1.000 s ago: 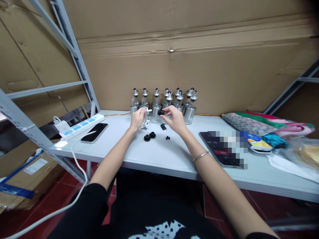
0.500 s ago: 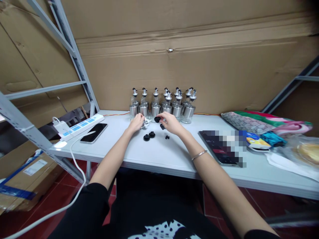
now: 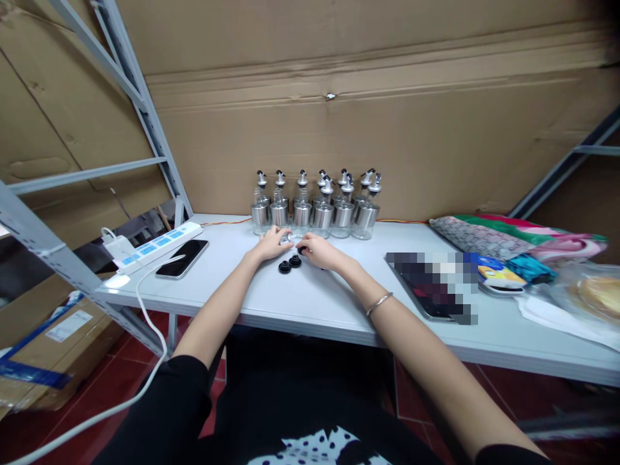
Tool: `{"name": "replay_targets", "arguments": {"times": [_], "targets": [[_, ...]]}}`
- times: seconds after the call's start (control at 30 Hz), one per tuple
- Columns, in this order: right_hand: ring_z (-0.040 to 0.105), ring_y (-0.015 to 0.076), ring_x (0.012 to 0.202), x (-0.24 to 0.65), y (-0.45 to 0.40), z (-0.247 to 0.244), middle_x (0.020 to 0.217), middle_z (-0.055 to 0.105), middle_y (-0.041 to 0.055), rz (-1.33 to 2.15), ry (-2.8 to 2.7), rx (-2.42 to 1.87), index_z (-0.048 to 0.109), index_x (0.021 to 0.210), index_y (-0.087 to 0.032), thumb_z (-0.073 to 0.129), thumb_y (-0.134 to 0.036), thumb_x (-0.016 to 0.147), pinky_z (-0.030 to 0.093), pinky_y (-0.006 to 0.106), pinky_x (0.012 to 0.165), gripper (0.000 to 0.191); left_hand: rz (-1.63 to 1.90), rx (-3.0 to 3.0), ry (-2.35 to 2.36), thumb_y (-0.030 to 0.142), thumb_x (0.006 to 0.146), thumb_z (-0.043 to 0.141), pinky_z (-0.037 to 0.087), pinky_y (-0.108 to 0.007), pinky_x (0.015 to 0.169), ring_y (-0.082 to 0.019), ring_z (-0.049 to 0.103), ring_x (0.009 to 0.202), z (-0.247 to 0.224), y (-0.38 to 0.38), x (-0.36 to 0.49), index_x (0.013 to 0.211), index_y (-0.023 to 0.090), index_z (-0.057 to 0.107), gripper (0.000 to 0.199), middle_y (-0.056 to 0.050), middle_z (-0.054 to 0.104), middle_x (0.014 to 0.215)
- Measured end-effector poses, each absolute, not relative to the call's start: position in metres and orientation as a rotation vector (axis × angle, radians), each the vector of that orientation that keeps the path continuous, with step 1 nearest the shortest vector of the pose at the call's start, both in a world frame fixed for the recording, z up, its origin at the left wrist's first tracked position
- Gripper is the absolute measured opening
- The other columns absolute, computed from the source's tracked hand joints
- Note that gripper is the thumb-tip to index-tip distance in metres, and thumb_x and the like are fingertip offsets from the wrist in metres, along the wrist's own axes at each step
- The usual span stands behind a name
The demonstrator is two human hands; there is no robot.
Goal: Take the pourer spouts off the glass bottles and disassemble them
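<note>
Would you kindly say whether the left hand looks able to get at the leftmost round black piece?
Probably yes: the black piece lies uncovered close to the left hand, with nothing visible between them, though that hand seems to be touching a silvery part.

Cardboard wall point(image 3: 252, 123) above red-tiled floor point(image 3: 128, 358)

Workshop-like place, grey metal rack point(image 3: 155, 132), cardboard wall point(image 3: 310, 129) behind back edge of the tabletop point(image 3: 290, 298), similar bottles point(image 3: 323, 216) in rows
</note>
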State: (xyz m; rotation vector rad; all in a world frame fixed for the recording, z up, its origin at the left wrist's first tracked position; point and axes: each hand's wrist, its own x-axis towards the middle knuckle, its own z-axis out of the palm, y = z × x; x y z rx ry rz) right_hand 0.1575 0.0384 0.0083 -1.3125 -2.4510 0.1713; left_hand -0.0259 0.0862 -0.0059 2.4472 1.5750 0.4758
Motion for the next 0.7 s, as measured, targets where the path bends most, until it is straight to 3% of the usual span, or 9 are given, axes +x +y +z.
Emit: {"name": "replay_targets", "arguments": {"times": [0.2,0.33,0.57,0.7], "targets": [[0.054,0.0226,0.112,0.1579,0.0337,0.007,0.121,0.05,0.0172,0.219,-2.441,-1.378,0.053,0.127,-0.008,0.049,-0.007,0.083,0.038,0.033,0.101,0.044,0.48,2.478,1.553,0.039,0.086,0.049,0.037,-0.044,0.102,-0.024,0.051,0.113,-0.0038,0.0856,-0.0259,0.121,0.03,0.051,0.036,-0.006,0.046,0.118],[0.054,0.0222,0.111,0.1597,0.0341,0.0041,0.12,0.048,0.0167,0.192,-2.426,-1.437,0.048,0.131,-0.008,0.05,-0.004,0.08,0.04,0.032,0.099,0.051,0.471,2.481,1.535,0.038,0.086,0.049,0.038,-0.043,0.101,-0.024,0.052,0.112,-0.0036,0.0855,-0.0263,0.12,0.029,0.051,0.035,-0.006,0.047,0.117],[0.054,0.0228,0.102,0.16,0.0369,0.0069,0.105,0.055,0.0131,0.038,-2.455,-1.388,0.065,0.099,-0.012,0.054,-0.009,0.081,0.042,0.032,0.092,0.021,0.447,2.497,1.54,0.038,0.086,0.048,0.038,-0.046,0.101,-0.025,0.05,0.115,-0.005,0.087,-0.027,0.123,0.03,0.049,0.037,-0.006,0.047,0.118],[0.055,0.0213,0.098,0.1626,0.0372,0.009,0.102,0.056,0.0117,0.04,-2.458,-1.408,0.065,0.093,-0.012,0.053,-0.005,0.079,0.042,0.03,0.089,0.02,0.452,2.506,1.531,0.038,0.087,0.048,0.037,-0.046,0.101,-0.025,0.05,0.116,-0.0075,0.0894,-0.0279,0.123,0.03,0.048,0.038,-0.006,0.048,0.12]]}}
